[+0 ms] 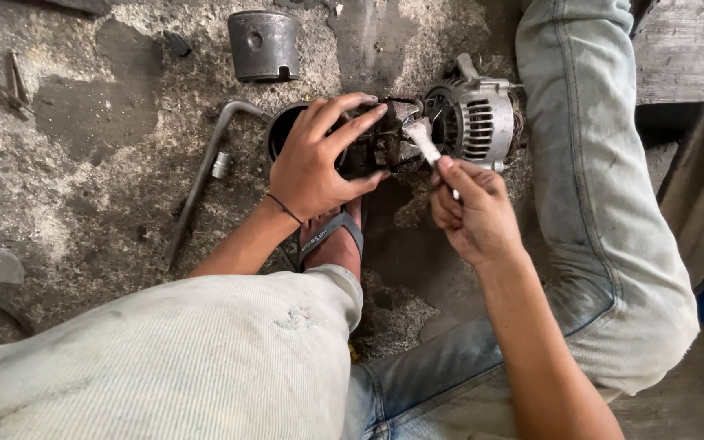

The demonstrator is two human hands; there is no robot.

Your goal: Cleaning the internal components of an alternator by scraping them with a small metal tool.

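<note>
My left hand [319, 159] grips a dark, greasy motor part [385, 147] that rests on the dirty concrete floor. The part sits against a silver finned alternator housing [478, 118] to its right. My right hand [470, 212] is shut on a small brush [424, 138], whose pale bristles touch the top of the dark part where it meets the housing. My foot in a grey sandal [332, 236] lies just below the left hand.
A grey metal cylinder [264, 45] stands at the top. A bent L-shaped wrench [201, 175] and a small socket [221, 165] lie to the left. Rusty tools [6, 85] sit at the far left. A wooden bench [690, 49] is at right.
</note>
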